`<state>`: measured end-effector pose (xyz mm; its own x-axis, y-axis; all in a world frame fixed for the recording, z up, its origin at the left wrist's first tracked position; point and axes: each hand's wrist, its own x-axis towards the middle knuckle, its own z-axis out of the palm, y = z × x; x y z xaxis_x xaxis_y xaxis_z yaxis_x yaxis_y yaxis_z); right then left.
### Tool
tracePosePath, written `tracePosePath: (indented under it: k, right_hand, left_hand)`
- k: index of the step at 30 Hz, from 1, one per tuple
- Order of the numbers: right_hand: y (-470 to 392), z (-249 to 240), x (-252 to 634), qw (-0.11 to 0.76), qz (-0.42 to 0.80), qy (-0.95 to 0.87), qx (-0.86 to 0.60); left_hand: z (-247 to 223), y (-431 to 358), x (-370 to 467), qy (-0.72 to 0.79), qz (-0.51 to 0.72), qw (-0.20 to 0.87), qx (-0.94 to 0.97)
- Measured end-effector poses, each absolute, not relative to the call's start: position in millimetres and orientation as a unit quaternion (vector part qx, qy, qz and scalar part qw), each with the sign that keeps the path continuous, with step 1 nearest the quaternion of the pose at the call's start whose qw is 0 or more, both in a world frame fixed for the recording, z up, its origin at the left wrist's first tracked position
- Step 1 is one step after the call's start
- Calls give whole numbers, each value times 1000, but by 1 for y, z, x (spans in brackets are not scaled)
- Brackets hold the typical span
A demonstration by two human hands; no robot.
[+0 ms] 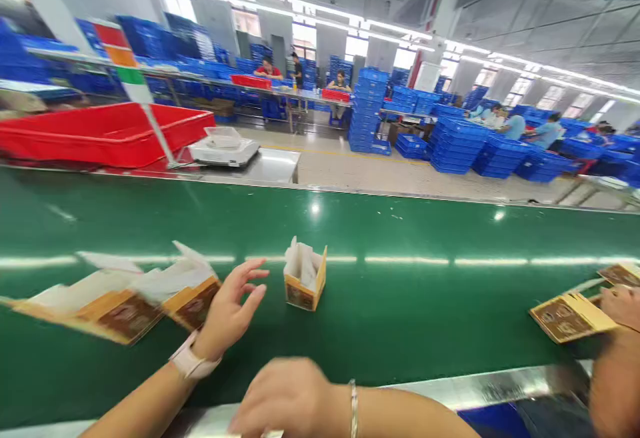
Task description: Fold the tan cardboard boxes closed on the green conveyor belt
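My left hand [233,305], with a pale watch band on its wrist, is open above the green conveyor belt [425,318], fingers apart. Just left of it sits an open brown-and-yellow carton [195,301] with white lining, and another open carton [127,315] lies against that one. A smaller open carton [301,295] with white material inside stands upright on the belt, to the right of my left hand. My right hand [285,395], wearing a bracelet, is blurred at the belt's near edge. Its fingers curl downward near a small pale bit, partly cut off by the frame.
At the far right another person's hand [623,305] touches a brown-and-yellow carton [570,318]. Beyond the belt are a red tray [110,135], a white scale [225,149] and a signal light [125,65]. Blue crate stacks [367,111] and several seated people fill the background.
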<state>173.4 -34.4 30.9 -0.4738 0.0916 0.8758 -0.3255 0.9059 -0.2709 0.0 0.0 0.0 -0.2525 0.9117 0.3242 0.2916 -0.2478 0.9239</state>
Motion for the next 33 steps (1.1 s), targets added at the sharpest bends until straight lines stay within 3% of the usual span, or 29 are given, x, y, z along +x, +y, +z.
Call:
tracePosePath:
  k: [4,6,9,13,15,20,28,33]
  right_hand:
    - [25,42,215,586,109,-767,-237]
    - [45,37,227,602,65,-730,-316]
    - [49,23,237,590,14,-754,-288]
    - [26,8,236,467,7,-858,-214]
    - [22,4,236,433,5,-861,-267]
    - [46,0,250,448,54,-829,-330]
    - [99,-2,302,460,76,-838,-284]
    - [124,2,321,444,91,-860,-235]
  left_hand:
    - [4,29,32,527,570,281,564]
    - [4,46,43,491,573,302,582]
    - [3,69,52,419,579,377,589]
    - [-5,81,58,385,582,421,579]
    - [-11,76,62,392,605,390,573]
    - [-25,58,71,407,593,290,631]
    - [-37,76,93,340,494,-11,800]
    - [-33,91,114,380,473,-30,794]
